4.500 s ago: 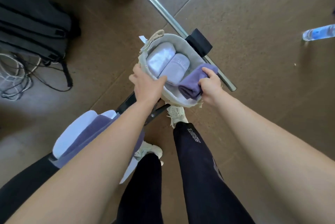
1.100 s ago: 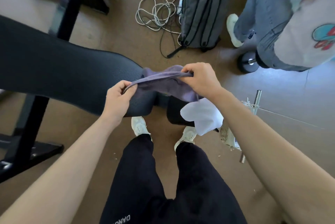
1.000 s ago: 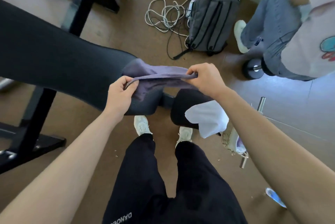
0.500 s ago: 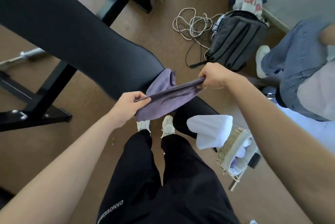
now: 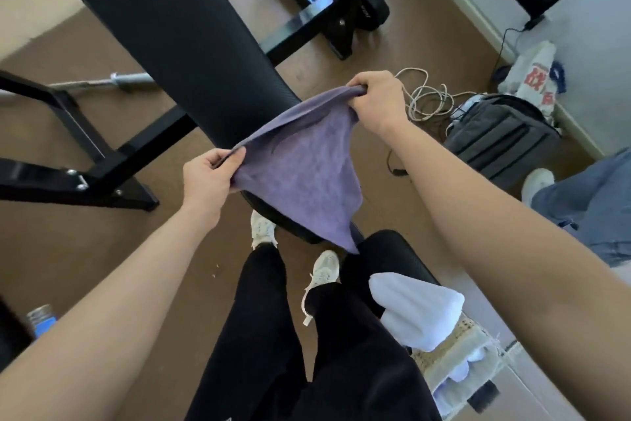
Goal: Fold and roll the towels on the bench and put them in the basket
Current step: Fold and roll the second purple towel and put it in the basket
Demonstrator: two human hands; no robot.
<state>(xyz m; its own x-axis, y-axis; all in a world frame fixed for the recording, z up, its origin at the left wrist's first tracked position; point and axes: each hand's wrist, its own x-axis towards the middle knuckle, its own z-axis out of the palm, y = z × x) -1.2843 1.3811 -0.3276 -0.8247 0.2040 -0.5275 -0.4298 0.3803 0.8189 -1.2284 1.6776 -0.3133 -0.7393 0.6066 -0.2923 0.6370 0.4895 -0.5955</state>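
Left grip (image 5: 206, 181) and right grip (image 5: 375, 101) pinch the purple towel (image 5: 307, 171), now lifted open above the surface (image 5: 170, 28) (ready for folding).

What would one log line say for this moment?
left hand: pinches purple towel corner | right hand: grips other corner | towel: hangs open above bench | white towel: on bench | basket: on floor

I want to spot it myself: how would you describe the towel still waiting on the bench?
Follow the long black bench down to its lower-right end. The white towel lies heaped there, beside the woven basket. Unlike the purple towel, no hand holds it.
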